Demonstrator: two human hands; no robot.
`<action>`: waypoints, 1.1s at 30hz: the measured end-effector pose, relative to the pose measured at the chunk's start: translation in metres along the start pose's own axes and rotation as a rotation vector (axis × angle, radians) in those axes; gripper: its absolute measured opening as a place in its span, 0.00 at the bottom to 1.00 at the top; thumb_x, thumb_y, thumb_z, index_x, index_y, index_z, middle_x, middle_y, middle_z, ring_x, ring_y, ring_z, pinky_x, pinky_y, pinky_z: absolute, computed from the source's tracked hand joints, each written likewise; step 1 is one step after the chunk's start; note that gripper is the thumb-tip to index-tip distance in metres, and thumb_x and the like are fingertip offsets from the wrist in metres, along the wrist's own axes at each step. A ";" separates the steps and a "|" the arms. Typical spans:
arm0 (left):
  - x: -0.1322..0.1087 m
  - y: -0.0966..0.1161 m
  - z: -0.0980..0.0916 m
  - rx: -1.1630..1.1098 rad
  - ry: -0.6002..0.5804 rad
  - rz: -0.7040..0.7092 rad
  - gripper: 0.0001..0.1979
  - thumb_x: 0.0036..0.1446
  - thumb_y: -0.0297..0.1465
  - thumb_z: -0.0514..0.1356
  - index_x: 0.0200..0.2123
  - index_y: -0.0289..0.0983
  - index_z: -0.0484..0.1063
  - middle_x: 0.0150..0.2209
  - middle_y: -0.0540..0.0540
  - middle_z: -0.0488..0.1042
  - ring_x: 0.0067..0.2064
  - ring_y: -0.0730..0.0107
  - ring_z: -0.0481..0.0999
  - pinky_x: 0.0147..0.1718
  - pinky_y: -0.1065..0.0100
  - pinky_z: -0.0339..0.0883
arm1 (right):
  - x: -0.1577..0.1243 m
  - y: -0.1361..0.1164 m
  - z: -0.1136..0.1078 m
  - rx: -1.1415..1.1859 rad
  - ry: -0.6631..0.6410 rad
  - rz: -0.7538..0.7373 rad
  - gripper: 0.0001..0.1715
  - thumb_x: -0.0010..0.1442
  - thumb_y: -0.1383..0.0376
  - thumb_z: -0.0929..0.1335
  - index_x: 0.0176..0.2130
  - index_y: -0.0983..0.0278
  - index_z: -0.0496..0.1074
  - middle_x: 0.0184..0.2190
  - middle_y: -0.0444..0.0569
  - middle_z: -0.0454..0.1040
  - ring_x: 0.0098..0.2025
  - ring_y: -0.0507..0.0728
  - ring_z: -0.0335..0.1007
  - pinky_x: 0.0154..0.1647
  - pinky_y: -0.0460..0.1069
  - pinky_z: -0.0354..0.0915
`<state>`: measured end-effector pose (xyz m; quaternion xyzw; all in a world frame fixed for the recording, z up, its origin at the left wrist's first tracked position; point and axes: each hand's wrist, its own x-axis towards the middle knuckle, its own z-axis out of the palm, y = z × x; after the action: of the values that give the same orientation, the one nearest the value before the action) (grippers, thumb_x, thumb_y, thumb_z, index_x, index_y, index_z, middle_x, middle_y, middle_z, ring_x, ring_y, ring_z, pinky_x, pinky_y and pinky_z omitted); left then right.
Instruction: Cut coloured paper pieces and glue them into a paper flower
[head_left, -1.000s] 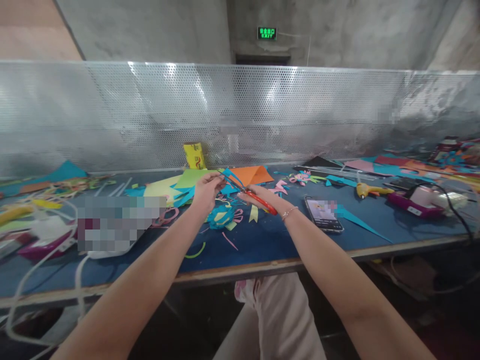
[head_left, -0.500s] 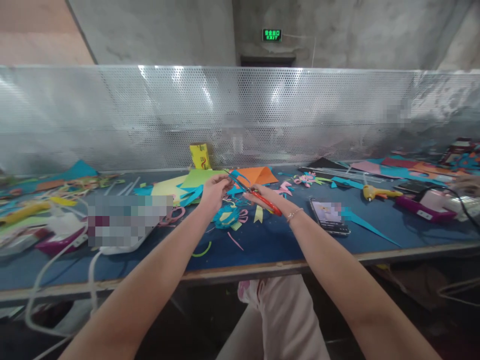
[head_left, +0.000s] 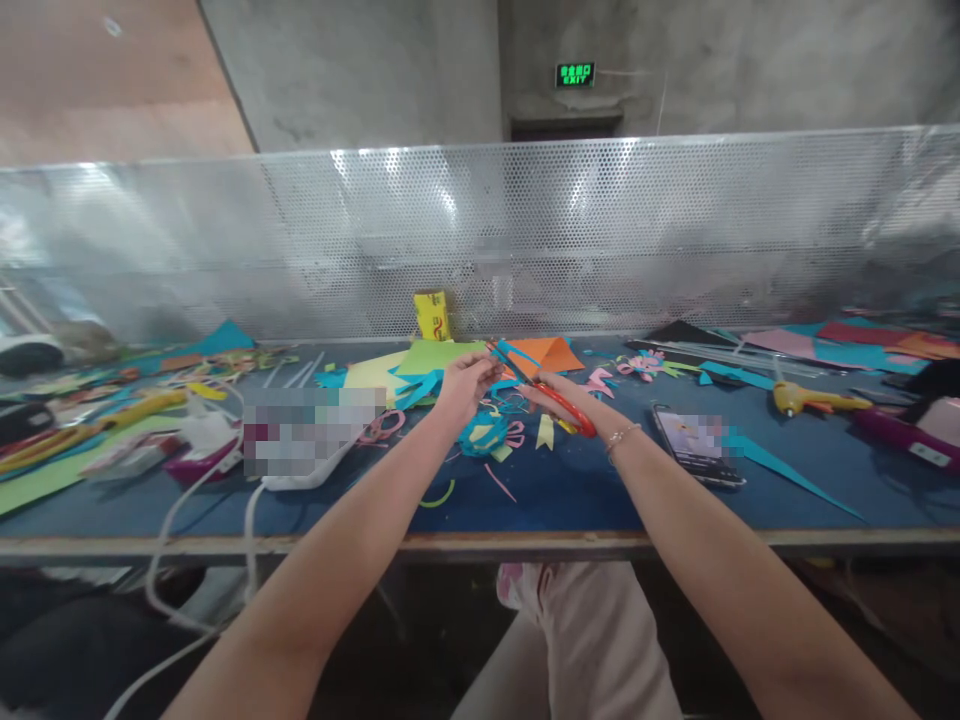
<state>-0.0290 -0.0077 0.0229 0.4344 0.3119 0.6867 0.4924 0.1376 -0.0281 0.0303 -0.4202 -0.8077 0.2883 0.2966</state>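
My right hand is closed around red-handled scissors, whose blades point up and left toward my other hand. A narrow blue paper strip runs beside the blades, and my left hand pinches its end. Whether the blades touch the strip, I cannot tell. Below my hands a round blue paper piece with a pale yellow patch lies on the table. Pink loops and a pale yellow scrap are beside it. Green paper and orange paper lie behind my hands.
A white power strip, partly blurred out, lies left with its cords over the edge. Right are a phone, a blue paper spike and a yellow glue gun. A yellow packet stands before the perforated metal screen.
The view has turned left, so everything sits further right in the picture. Both hands keep their holds on the strip and the scissors, with little change between them.
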 end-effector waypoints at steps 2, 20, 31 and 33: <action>0.000 0.000 0.000 -0.014 -0.001 -0.011 0.08 0.33 0.25 0.63 0.22 0.34 0.68 0.21 0.49 0.71 0.26 0.75 0.72 0.30 0.71 0.65 | 0.000 0.001 0.000 0.018 0.008 -0.018 0.15 0.54 0.53 0.60 0.27 0.62 0.62 0.23 0.47 0.67 0.24 0.51 0.60 0.26 0.49 0.58; 0.001 -0.001 0.000 0.061 -0.002 0.027 0.10 0.31 0.27 0.66 0.20 0.34 0.67 0.19 0.51 0.68 0.25 0.75 0.70 0.29 0.71 0.64 | 0.002 0.001 0.002 0.034 -0.033 -0.008 0.19 0.55 0.51 0.59 0.29 0.64 0.62 0.25 0.47 0.67 0.23 0.49 0.59 0.24 0.46 0.57; 0.000 -0.001 0.000 0.088 -0.019 0.022 0.11 0.31 0.28 0.66 0.20 0.34 0.66 0.19 0.51 0.68 0.24 0.75 0.70 0.29 0.70 0.65 | 0.003 0.003 0.001 0.021 -0.038 -0.039 0.22 0.53 0.48 0.59 0.29 0.65 0.63 0.25 0.47 0.67 0.25 0.51 0.61 0.27 0.47 0.58; 0.000 -0.001 0.000 0.090 -0.017 0.018 0.11 0.31 0.28 0.66 0.20 0.34 0.67 0.19 0.51 0.69 0.24 0.74 0.70 0.28 0.70 0.65 | 0.003 0.002 0.001 0.018 -0.037 -0.045 0.21 0.53 0.49 0.59 0.29 0.65 0.64 0.25 0.46 0.67 0.25 0.51 0.61 0.27 0.48 0.59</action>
<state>-0.0282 -0.0073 0.0221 0.4645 0.3343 0.6727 0.4689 0.1371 -0.0247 0.0288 -0.3938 -0.8196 0.2967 0.2918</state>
